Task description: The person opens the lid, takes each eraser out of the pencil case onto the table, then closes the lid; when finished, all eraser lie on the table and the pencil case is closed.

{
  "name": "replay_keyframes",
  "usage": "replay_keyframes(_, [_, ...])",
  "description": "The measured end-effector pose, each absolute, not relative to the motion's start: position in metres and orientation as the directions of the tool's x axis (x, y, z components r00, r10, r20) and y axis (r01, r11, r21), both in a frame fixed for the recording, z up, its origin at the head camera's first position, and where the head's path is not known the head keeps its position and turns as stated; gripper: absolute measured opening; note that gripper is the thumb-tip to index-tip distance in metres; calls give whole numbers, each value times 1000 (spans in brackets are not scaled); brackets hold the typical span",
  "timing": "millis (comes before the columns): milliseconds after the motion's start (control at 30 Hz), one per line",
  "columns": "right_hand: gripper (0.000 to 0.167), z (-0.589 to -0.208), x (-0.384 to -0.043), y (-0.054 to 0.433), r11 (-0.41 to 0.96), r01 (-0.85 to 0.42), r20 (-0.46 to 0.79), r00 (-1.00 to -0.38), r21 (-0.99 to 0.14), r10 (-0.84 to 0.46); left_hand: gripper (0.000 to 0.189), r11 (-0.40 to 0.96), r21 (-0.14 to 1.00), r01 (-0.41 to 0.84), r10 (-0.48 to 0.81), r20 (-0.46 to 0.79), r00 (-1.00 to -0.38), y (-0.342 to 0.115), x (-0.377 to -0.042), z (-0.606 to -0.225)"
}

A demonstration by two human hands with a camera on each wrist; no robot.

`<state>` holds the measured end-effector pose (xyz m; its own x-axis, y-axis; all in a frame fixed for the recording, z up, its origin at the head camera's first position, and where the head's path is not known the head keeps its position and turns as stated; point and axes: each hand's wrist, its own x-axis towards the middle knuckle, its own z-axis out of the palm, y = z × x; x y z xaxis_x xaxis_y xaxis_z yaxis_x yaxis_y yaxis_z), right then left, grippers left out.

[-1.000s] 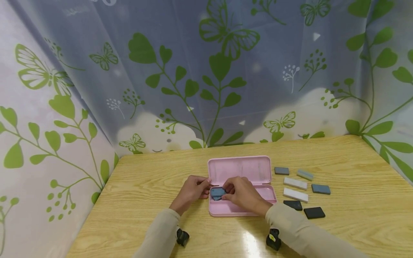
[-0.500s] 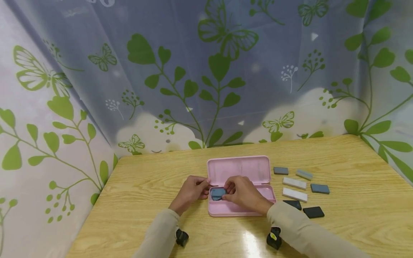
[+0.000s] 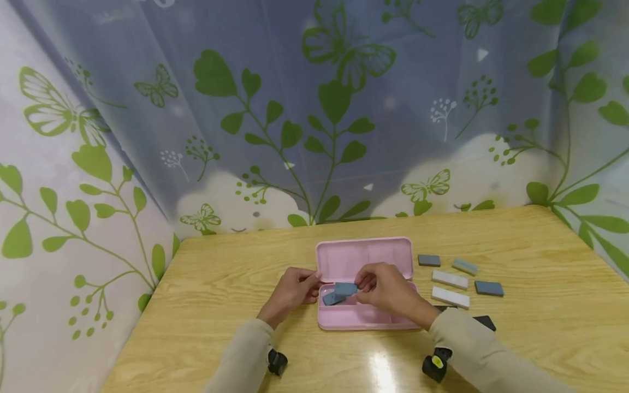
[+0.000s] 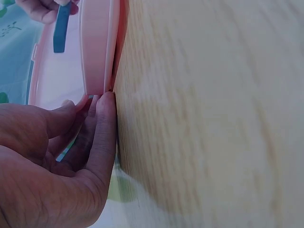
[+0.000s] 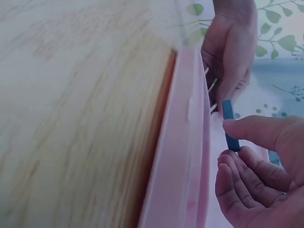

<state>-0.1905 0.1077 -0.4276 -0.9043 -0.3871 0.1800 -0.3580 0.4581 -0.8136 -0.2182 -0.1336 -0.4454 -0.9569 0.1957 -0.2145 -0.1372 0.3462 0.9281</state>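
A pink pencil case [image 3: 356, 315] lies open on the table, its lid [image 3: 363, 256] folded back. My left hand [image 3: 293, 289] holds the case's left end near the hinge; in the left wrist view the thumb is at the lid's edge and the fingers touch the case's end. Between thumb and fingers, my right hand [image 3: 393, 289] pinches a flat blue rectangular eraser [image 3: 345, 289] above the rear compartment. The same eraser [image 5: 232, 144] appears edge-on in the right wrist view. Below it, another blue eraser [image 3: 332, 298] lies in the compartment's left part, partly covered.
Right of the case lie several small blocks: a grey one [image 3: 429, 260], a two-tone one [image 3: 464, 266], white ones [image 3: 450, 297], a blue one [image 3: 488, 288] and black ones [image 3: 485, 322], these partly hidden by the right arm. A patterned curtain [image 3: 275, 164] hangs behind the table.
My right hand has lifted the blue eraser and moved it rightward, uncovering more of the eraser underneath. The left hand stays at the case's corner.
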Motion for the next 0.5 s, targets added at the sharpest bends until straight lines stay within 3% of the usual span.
replay_keyframes(500, [20,-405,-183,161,478,-302,126,-922,-824,-366,28,350,924,-153,188,-230,-955,-133,-218,-443])
